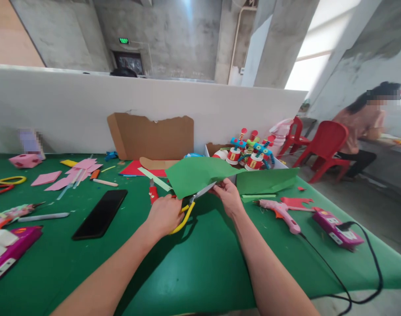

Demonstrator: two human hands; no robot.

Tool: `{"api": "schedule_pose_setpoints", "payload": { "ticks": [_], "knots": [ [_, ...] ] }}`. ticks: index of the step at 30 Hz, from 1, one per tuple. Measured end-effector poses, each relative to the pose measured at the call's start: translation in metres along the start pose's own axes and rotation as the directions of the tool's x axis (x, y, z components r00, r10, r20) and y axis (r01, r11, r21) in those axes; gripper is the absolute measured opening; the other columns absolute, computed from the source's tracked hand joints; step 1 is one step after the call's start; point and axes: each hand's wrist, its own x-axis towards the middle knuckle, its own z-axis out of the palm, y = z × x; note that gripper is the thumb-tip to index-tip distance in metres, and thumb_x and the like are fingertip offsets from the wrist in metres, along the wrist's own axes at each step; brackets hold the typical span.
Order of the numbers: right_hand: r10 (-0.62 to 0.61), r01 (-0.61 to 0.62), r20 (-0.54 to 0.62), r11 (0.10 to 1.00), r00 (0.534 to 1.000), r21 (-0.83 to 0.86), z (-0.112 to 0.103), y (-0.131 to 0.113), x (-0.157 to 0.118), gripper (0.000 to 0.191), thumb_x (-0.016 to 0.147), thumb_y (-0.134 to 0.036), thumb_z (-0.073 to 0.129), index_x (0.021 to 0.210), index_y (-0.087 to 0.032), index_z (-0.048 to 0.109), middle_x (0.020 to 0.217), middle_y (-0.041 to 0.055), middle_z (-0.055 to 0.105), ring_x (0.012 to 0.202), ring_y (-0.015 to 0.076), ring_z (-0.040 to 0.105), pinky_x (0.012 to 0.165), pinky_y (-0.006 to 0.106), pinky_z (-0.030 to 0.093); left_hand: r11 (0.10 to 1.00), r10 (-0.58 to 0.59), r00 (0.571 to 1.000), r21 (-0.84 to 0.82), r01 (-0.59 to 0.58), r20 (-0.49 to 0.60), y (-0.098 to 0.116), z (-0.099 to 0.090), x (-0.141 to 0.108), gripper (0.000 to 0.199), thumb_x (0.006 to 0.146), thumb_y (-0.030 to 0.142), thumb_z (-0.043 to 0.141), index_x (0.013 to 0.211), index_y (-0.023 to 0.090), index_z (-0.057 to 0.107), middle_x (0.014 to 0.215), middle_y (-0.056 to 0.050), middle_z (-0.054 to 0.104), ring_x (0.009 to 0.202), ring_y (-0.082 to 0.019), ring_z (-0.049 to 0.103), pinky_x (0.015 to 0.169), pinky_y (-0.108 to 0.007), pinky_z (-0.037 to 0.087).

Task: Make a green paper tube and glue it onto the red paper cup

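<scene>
My left hand is closed round the yellow handles of a pair of scissors. Their blades point up and to the right, lying against a sheet of green paper near its lower edge. My right hand pinches that paper beside the blade tips. The sheet is raised above the table and slightly curved. Just behind my left hand are a red-handled cutter and a pale green paper strip. Another green piece stands to the right of my right hand.
A pink glue gun and purple power strip lie right, with a trailing cord. To the left are a black phone and pink paper pieces. Behind stand cup figures and cardboard. A person sits far right.
</scene>
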Motion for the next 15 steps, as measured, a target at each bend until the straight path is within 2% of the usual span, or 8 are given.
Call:
{"api": "schedule_pose_setpoints", "payload": {
  "ticks": [6, 11, 15],
  "knots": [
    [0.031, -0.033, 0.032, 0.996, 0.999, 0.08, 0.01, -0.003, -0.004, 0.037, 0.06, -0.025, 0.077, 0.094, -0.022, 0.064, 0.085, -0.0006, 0.073, 0.077, 0.0174, 0.067, 0.075, 0.032, 0.056, 0.999, -0.003, 0.997, 0.045, 0.0, 0.071, 0.007, 0.0, -0.005, 0.032, 0.089, 0.029, 0.04, 0.099, 0.011, 0.064, 0.096, -0.021, 0.069, 0.095, -0.034, 0.066, 0.077, -0.045, 0.053],
    [0.029, -0.037, 0.064, 0.992, 0.998, 0.119, 0.014, -0.001, -0.006, 0.034, 0.062, -0.027, 0.077, 0.093, -0.022, 0.064, 0.087, 0.0009, 0.073, 0.077, 0.0177, 0.068, 0.075, 0.033, 0.057, 0.999, -0.02, 0.997, 0.041, 0.018, 0.071, 0.005, 0.009, -0.003, 0.031, 0.089, 0.028, 0.04, 0.106, 0.012, 0.06, 0.097, -0.02, 0.069, 0.092, -0.035, 0.068, 0.077, -0.047, 0.053],
    [0.026, -0.031, 0.042, 0.99, 0.999, 0.14, 0.015, 0.0, -0.006, 0.035, 0.061, -0.027, 0.078, 0.093, -0.022, 0.065, 0.085, 0.0005, 0.073, 0.076, 0.0175, 0.068, 0.074, 0.033, 0.057, 0.999, -0.034, 0.997, 0.031, 0.032, 0.069, 0.005, 0.01, -0.002, 0.031, 0.09, 0.024, 0.038, 0.111, 0.012, 0.057, 0.095, -0.019, 0.07, 0.089, -0.035, 0.069, 0.076, -0.047, 0.053]
  ]
}}
